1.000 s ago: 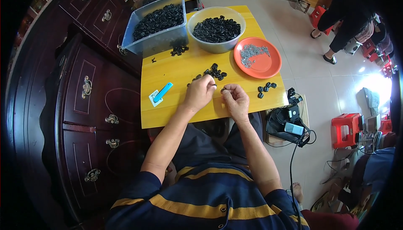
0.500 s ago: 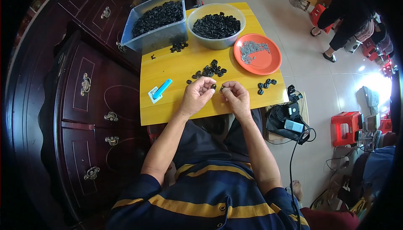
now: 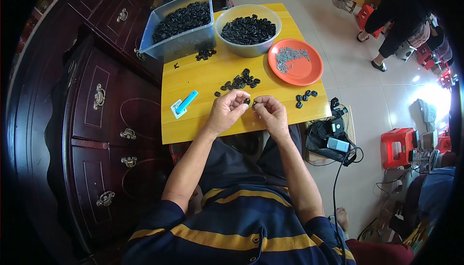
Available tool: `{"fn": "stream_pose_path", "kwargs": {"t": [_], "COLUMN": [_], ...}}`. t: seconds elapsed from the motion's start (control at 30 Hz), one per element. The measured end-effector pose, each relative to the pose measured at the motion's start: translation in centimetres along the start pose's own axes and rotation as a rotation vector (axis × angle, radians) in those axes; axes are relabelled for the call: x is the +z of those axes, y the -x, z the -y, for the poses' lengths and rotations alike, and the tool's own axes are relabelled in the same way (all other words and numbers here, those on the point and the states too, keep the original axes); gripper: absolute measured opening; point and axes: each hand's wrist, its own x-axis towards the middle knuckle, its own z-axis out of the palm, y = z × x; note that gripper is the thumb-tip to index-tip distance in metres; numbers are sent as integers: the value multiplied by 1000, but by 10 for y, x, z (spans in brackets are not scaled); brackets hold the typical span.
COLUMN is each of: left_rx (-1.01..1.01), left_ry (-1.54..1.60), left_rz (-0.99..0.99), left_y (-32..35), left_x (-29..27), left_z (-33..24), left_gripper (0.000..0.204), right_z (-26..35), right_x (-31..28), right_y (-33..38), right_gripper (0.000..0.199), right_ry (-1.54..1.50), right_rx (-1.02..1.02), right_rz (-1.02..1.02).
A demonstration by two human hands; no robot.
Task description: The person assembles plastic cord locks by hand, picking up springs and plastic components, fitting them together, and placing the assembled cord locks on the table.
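Above the near part of the yellow table (image 3: 203,86), my two hands face each other with a small gap between the fingertips. My left hand (image 3: 225,112) pinches a small black plastic part (image 3: 247,101) between thumb and fingers. My right hand (image 3: 270,113) is pinched too, with a small dark piece (image 3: 254,104) at its fingertips; its kind is too small to tell. Just beyond them lies a loose pile of black plastic parts (image 3: 239,82). Several more black oval parts (image 3: 299,98) lie by the table's right edge.
A blue-tinted bin (image 3: 179,45) and a round clear tub (image 3: 248,50) full of black parts stand at the back. An orange plate (image 3: 304,74) holds small silvery pieces (image 3: 288,58). A blue-handled tool (image 3: 187,101) lies left. Dark drawers (image 3: 92,91) flank the table.
My fingertips have come slightly closer together, with the small parts still pinched in them. The things on the table look unmoved.
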Motion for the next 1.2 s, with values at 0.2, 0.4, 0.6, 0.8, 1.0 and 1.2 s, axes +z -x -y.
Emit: {"fn": "stream_pose_path", "kwargs": {"t": [0.2,0.4,0.6,0.8,1.0,1.2], "left_rx": [8,-40,-34,-39,4,194], "left_ry": [-29,-18,-40,-51,-144,-429], "left_rz": [2,21,52,95,186,62], "left_y": [0,-2,-2,-4,-9,-6], "left_x": [0,-1,-1,-8,-17,-2], "left_z": [0,-3,-4,-6,-13,-29], "left_gripper": [22,23,25,25,28,40], "right_z": [3,1,6,14,19,13], "right_x": [2,2,5,5,6,11], "right_y": [2,0,0,2,0,0], "right_gripper": [13,13,12,14,18,23], "right_ry": [21,25,14,-79,-107,-136], "right_rx": [18,22,34,137,241,235], "right_rz": [6,-13,13,29,111,52]}}
